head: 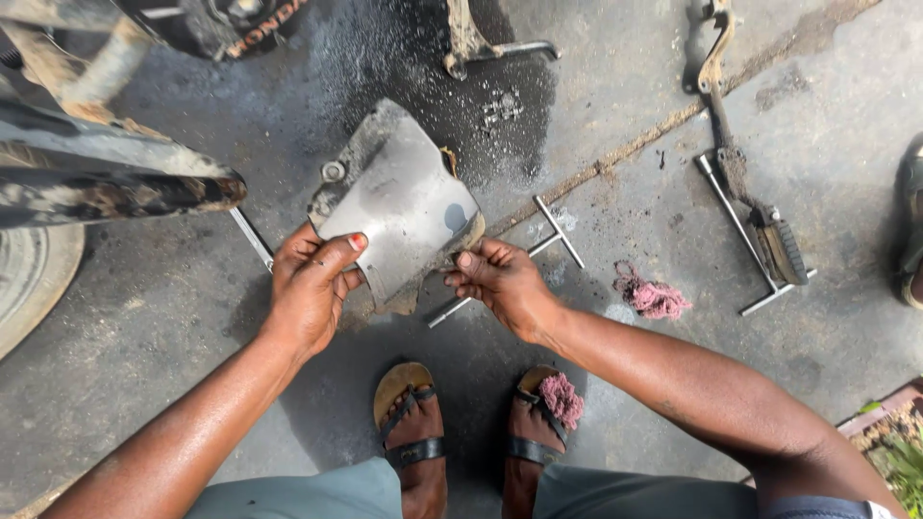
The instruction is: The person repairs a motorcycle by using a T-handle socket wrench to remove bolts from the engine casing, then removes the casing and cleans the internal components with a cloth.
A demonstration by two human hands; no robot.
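I hold a dirty grey metal cover plate [399, 197] with both hands above the concrete floor. My left hand [310, 284] grips its lower left edge, thumb laid across the face. At the lower right edge, my right hand [500, 281] pinches the plate between its fingers. The plate is curved, with bolt holes along its greasy left rim. Under it lies a T-handle wrench [548, 238], partly hidden.
A motorcycle exhaust pipe [115, 187] and tyre [29, 274] stand at left. A kick lever [740, 163] and a second T-handle wrench [745, 235] lie at right, a pink rag [656, 298] between. Oil stains [461, 106] mark the floor. My sandalled feet [413, 423] are below.
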